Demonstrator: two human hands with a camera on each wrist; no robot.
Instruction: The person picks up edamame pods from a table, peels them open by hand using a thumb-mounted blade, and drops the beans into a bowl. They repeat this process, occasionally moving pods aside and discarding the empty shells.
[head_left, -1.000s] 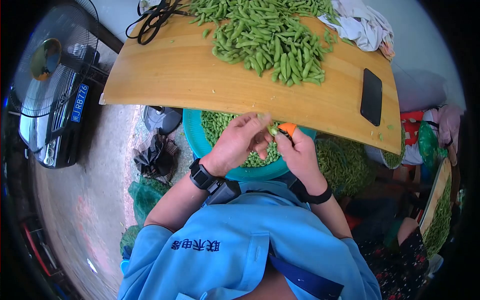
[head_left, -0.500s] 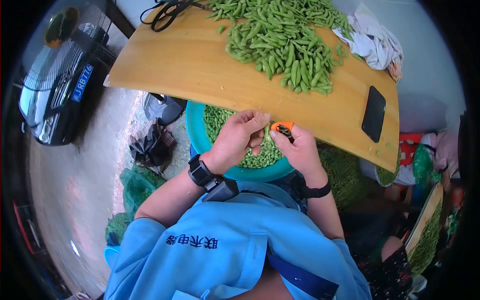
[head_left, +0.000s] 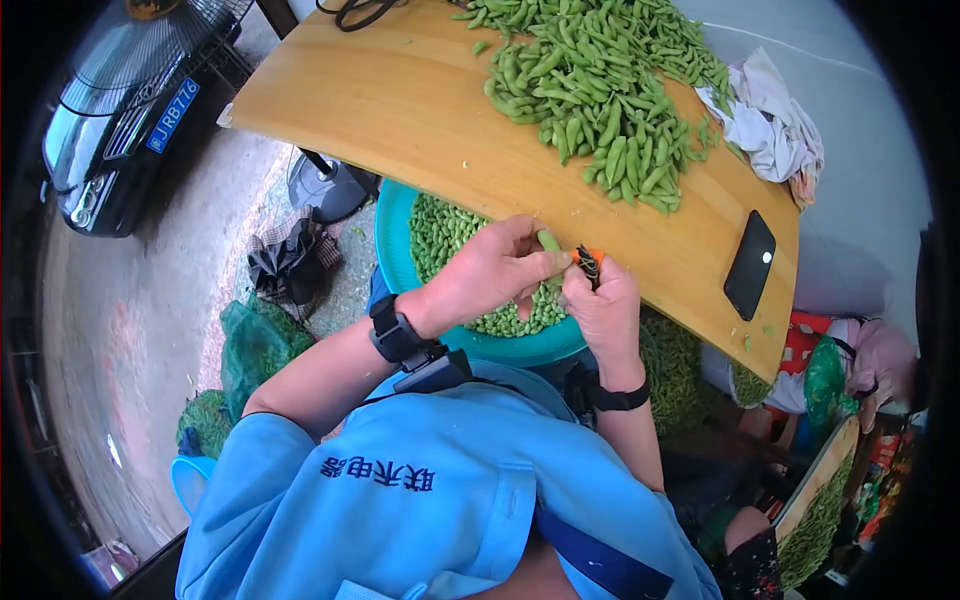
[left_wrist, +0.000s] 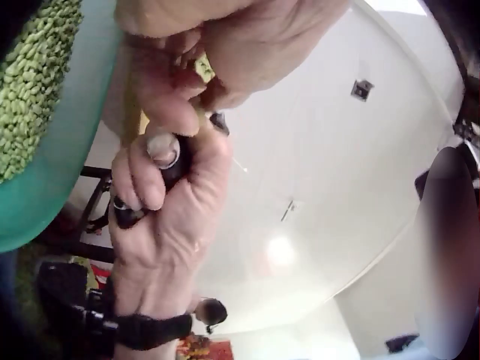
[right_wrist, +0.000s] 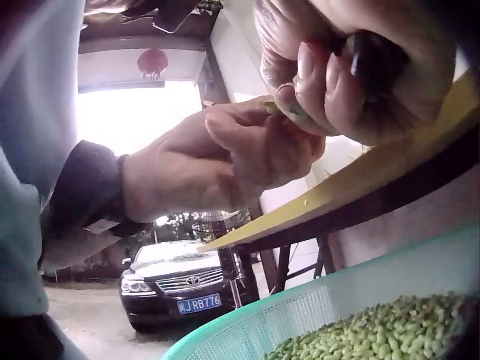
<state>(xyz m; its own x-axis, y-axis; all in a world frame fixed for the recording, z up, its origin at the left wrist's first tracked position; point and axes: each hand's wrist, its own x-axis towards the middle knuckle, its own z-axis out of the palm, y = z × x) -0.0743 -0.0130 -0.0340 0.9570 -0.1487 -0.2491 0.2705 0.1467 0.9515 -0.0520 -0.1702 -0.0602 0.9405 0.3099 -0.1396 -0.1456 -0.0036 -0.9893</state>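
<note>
Over a round teal plastic basin [head_left: 394, 235] of loose green beans [head_left: 436, 238], at the near edge of a light-brown wooden table [head_left: 380, 120], the left hand [head_left: 488, 275] pinches a plump green bean pod [head_left: 548, 241] between thumb and fingers. Just to its right, the right hand [head_left: 606, 305] curls its fingers round a small black object [head_left: 588, 267]. Farther off lies a heap of green pods [head_left: 600, 100], left of a flat black phone [head_left: 750, 265].
</note>
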